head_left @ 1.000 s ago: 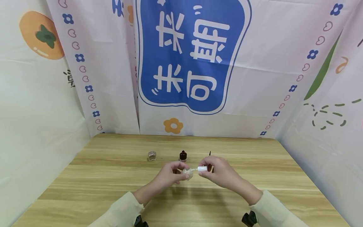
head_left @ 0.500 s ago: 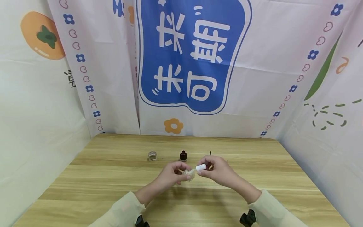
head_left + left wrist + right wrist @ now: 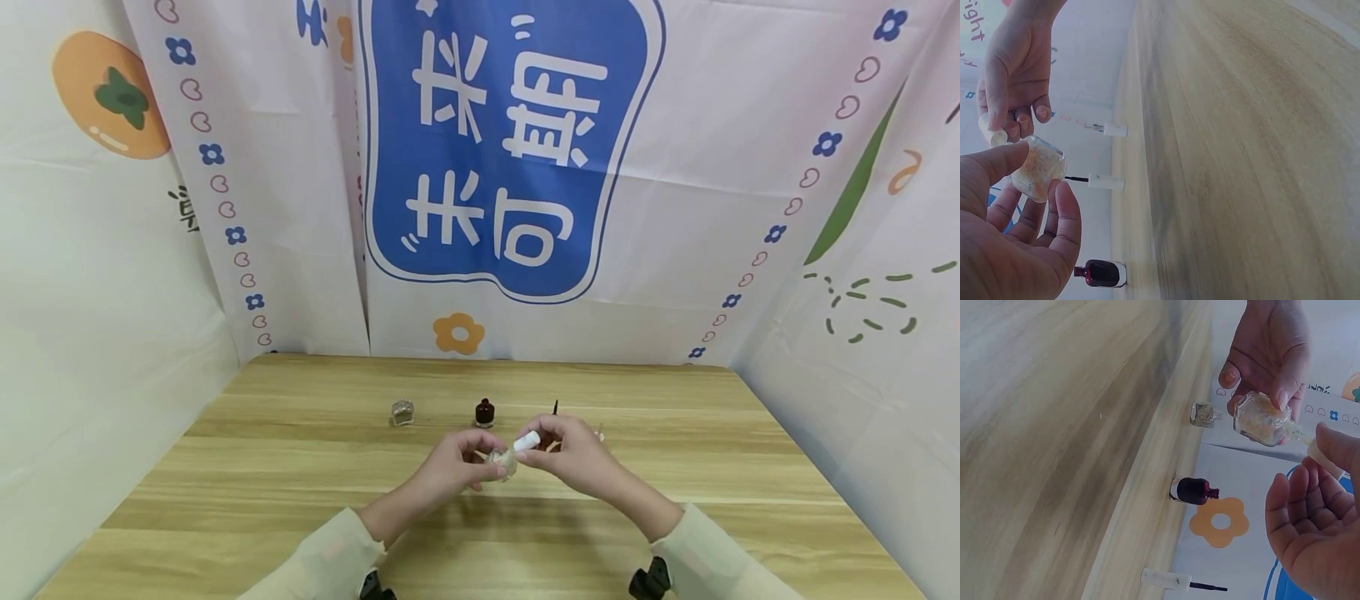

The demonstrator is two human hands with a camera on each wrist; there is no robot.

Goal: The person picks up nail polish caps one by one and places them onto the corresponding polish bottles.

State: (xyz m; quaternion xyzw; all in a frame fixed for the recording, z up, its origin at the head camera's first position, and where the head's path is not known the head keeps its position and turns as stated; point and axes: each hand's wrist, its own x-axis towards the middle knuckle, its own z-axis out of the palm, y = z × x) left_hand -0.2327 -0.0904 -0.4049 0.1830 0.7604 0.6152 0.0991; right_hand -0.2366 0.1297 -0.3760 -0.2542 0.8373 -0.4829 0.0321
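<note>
My left hand (image 3: pixel 467 460) holds a clear glass nail polish bottle (image 3: pixel 1262 420) with pale, glittery contents, fingers and thumb at its sides. The bottle is tilted, its neck toward my right hand (image 3: pixel 564 443). That hand pinches a white nail polish cap (image 3: pixel 527 442) between thumb and fingers. In the right wrist view, the cap's brush (image 3: pixel 1299 434) shows as a short length between cap and bottle, right at the neck. Behind the hands stands an uncapped dark red nail polish bottle (image 3: pixel 484 413).
A small glittery bottle (image 3: pixel 402 412) stands at the back left of the wooden table (image 3: pixel 300 467). Two white caps, one (image 3: pixel 1106 181) with a black brush pointing up and another (image 3: pixel 1116 130), stand behind my right hand. Printed cloth (image 3: pixel 675 250) hangs round the table.
My right hand has brought the white cap left, closer to the bottle, and tilted it. The brush showed between them before and is now largely out of sight in the head view.
</note>
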